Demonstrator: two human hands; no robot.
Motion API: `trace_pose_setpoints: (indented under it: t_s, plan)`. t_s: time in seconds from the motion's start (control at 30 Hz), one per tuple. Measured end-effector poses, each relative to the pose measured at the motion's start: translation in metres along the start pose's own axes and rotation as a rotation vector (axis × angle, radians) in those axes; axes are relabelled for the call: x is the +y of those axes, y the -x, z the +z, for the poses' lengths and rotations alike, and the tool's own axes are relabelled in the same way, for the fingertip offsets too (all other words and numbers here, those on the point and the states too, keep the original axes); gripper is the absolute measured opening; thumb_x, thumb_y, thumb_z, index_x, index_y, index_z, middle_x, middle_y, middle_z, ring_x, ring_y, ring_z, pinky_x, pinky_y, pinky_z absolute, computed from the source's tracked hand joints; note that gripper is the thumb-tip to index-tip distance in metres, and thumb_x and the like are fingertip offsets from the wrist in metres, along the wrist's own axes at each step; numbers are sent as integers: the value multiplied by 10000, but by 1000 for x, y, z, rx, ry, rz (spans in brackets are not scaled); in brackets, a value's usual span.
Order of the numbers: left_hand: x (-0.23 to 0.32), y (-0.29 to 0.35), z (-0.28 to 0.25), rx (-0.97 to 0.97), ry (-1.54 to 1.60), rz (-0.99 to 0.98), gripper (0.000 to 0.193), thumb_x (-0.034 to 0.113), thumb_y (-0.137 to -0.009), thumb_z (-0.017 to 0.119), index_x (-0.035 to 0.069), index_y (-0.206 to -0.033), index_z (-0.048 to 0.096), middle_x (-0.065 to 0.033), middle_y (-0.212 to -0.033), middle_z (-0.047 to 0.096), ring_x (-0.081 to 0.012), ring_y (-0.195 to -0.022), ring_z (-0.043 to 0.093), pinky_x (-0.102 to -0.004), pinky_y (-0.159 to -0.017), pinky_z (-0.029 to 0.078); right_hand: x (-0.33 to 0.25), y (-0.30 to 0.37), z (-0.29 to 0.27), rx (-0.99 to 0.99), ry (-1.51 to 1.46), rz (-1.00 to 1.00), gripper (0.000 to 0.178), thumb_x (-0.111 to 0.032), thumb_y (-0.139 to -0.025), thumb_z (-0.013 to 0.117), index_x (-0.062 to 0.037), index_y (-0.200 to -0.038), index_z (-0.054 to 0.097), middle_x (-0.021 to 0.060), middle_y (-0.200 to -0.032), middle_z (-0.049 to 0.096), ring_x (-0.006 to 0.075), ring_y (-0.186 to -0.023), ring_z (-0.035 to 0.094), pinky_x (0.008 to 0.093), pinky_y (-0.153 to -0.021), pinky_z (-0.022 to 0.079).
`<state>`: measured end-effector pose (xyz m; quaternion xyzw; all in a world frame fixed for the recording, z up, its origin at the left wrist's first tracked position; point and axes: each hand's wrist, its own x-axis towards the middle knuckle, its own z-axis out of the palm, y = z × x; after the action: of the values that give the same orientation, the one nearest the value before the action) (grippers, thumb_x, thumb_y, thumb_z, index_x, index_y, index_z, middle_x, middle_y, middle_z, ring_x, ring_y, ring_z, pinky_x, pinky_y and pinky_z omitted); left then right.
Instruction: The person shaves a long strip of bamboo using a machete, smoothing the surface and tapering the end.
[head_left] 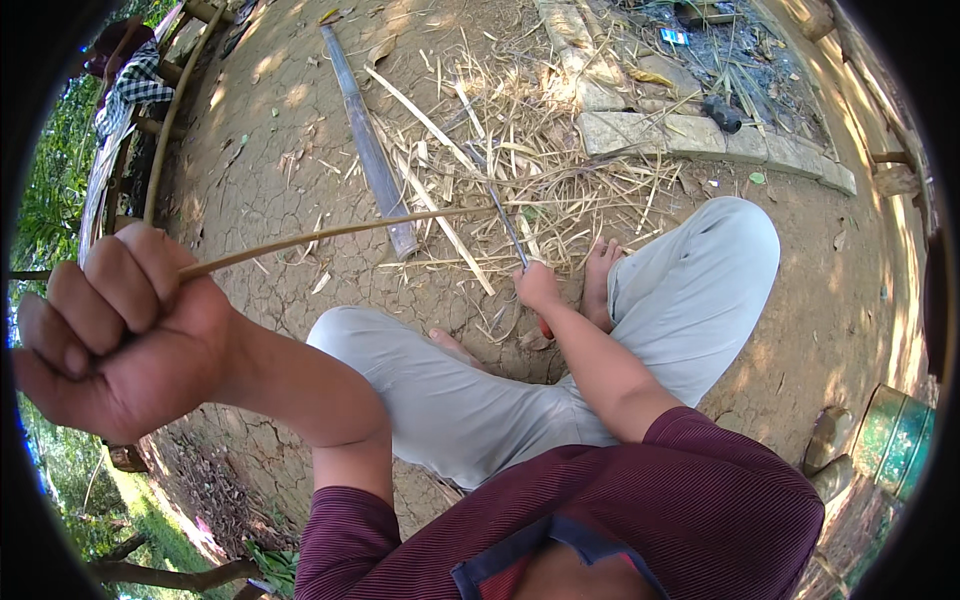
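Note:
My left hand point(125, 330), raised at the far left, is closed in a fist round one end of a long, thin bamboo strip point(340, 231). The strip runs rightward, and its other end lies against or across a narrow blade. That blade belongs to a long knife point(508, 225), which points away from me. Between my knees, my right hand point(540, 287) grips the knife low down, and a bit of red handle shows under the fist. Whether the blade touches the strip or only crosses it in view I cannot tell.
Bamboo shavings and split pieces point(540, 160) litter the cracked earth beyond my feet. A dark, long pole or split stem point(365, 145) lies to their left. Stone blocks point(700, 135) edge an ashy patch at the far right. A green metal container point(893, 440) stands at right; a person point(135, 85) sits at far left.

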<state>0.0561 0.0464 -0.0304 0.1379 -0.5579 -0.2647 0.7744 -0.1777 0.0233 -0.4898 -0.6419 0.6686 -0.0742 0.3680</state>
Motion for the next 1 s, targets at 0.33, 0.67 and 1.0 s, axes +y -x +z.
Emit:
trace_pose_setpoints:
  t_s: [0.33,0.67,1.0]
  plan:
    - [-1,-11,-17,216,-224,7,381,285,-969,484,177,-645,316,54,-504,175,-69,-445,119,-254,-437,103,-17,7,-31,10,-147,-103,301,-193,-839,652,43,-1021,607,159,-727,656,296,-679,669,392,-639,546]
    - [-24,-13,12,531,-646,195,324,211,-923,457,153,-642,307,35,-513,180,-80,-446,144,-264,-451,132,-33,54,-52,-101,-38,-111,354,-231,-926,557,-45,-1220,491,210,-916,686,399,-893,660,512,-768,514]
    - [-13,-9,-24,572,-699,182,288,243,-978,363,118,-719,351,26,-530,229,-83,-439,159,-254,-427,149,18,35,0,-82,-127,58,327,-337,-891,576,-44,-1034,542,252,-930,670,441,-929,641,525,-809,500]
